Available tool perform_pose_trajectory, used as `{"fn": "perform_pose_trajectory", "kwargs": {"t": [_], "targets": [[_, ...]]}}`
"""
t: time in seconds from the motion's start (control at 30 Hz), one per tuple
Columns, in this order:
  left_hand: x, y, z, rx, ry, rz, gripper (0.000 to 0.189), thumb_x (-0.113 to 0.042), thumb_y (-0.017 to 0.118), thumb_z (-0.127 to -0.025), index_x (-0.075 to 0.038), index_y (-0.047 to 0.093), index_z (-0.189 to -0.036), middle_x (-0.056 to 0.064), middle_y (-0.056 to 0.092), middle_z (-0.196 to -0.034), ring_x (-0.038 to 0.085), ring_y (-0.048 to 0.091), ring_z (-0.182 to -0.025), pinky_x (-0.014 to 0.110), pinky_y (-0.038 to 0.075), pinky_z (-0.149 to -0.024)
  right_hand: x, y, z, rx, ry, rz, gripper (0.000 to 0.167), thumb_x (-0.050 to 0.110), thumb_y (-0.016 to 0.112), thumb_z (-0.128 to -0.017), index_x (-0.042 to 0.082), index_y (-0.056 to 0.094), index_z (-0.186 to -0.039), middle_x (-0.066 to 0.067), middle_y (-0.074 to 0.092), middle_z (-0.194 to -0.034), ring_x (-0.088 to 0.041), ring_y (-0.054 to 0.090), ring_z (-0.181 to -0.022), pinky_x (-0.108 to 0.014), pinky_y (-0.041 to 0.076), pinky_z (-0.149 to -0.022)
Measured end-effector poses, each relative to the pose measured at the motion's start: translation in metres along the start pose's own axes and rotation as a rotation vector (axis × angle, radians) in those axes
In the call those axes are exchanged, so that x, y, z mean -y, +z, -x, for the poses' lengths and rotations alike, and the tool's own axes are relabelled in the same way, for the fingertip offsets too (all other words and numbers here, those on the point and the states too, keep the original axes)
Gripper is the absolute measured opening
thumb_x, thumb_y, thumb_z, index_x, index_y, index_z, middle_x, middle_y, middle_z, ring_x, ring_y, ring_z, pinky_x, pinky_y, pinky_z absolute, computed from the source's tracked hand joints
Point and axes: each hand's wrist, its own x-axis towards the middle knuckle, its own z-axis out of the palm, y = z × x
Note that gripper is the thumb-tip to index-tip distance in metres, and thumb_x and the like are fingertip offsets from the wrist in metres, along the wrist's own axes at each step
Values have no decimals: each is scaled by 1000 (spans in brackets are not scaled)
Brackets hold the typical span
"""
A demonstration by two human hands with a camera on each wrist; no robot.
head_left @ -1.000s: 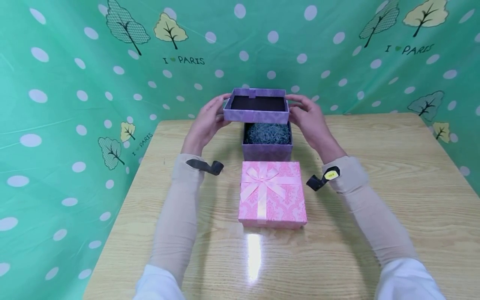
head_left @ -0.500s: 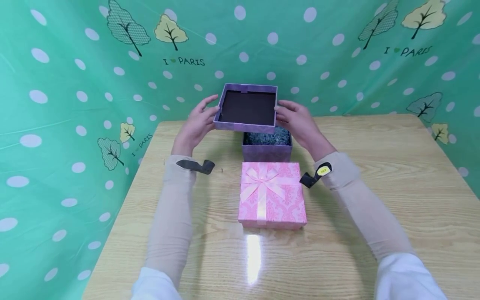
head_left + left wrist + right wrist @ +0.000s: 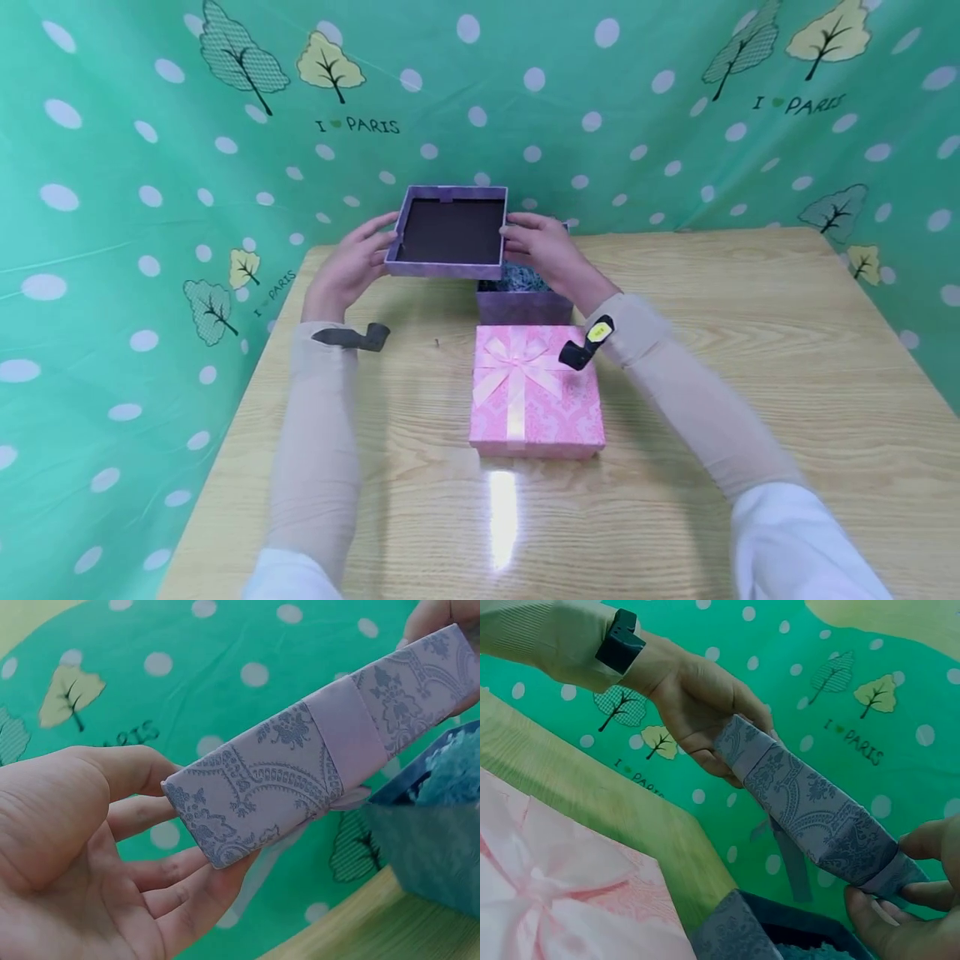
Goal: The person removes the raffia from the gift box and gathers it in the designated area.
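Observation:
Both hands hold a purple patterned box lid (image 3: 450,232) in the air, its black inside turned to the head camera. My left hand (image 3: 348,267) grips its left end, with thumb and fingers on the corners in the left wrist view. My right hand (image 3: 546,254) pinches the opposite side between thumb and fingers. Ribbon tails (image 3: 793,866) hang beneath the lid. Behind and below my right hand, the matching purple box (image 3: 525,308) stands uncovered, with blue-grey shredded paper (image 3: 519,278) inside. The lid and my right hand partly hide this box in the head view.
A pink patterned gift box (image 3: 547,421) with a pale ribbon bow (image 3: 517,364) sits in front of the purple box on the wooden table (image 3: 675,333). A green dotted cloth (image 3: 525,117) hangs behind and at the left. My right wrist's camera strap overlaps the pink box.
Both hands have carried the lid leftward from over the purple box, and its black inside has tipped further toward the head camera. More of the shredded paper is now covered by my right hand.

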Motion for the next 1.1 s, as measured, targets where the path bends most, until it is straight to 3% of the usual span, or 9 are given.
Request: {"fn": "perform_pose_trajectory", "kwargs": {"t": [0.2,0.43,0.57,0.77,0.97,1.1], "targets": [[6,-21,9,-1,-14,14,49,-15,45,-102,-18,33,-149,7,49,-135,14,62,-99,23,52,-87,-4,19,-7,31,19,34,55,9,54,-97,6,33,-148,-16,47,-140,-27,53,-121,-31,48,-101],[13,-41,16,-43,-29,39,49,-15,45,-102,-16,33,-149,7,51,-133,12,65,-95,23,53,-84,-8,42,-18,48,52,68,55,5,55,-95,5,35,-146,-19,52,-133,-17,58,-93,-34,50,-99],[18,-51,17,-61,-36,56,49,-15,46,-101,-14,33,-149,7,56,-129,13,66,-96,23,54,-83,-12,52,-26,40,76,80,55,3,55,-95,4,35,-146,-22,53,-132,-15,58,-86,-35,51,-98],[26,-62,17,-114,-60,78,48,-16,47,-101,-12,35,-148,2,59,-120,10,65,-90,23,54,-80,-19,67,-36,33,84,139,55,2,54,-94,2,34,-146,-21,58,-125,-20,61,-95,-33,54,-92],[33,-69,20,-156,-98,49,47,-17,45,-102,-13,35,-148,3,52,-129,10,60,-96,21,53,-81,-23,80,-40,49,87,192,57,1,53,-95,-1,31,-147,-24,53,-131,-31,57,-113,-40,48,-101],[35,-70,22,-174,-124,23,46,-17,44,-102,-14,36,-148,4,48,-135,10,59,-98,20,52,-80,-24,86,-43,46,98,270,57,3,54,-95,-1,31,-147,-21,49,-137,-31,55,-118,-38,49,-101]]}}
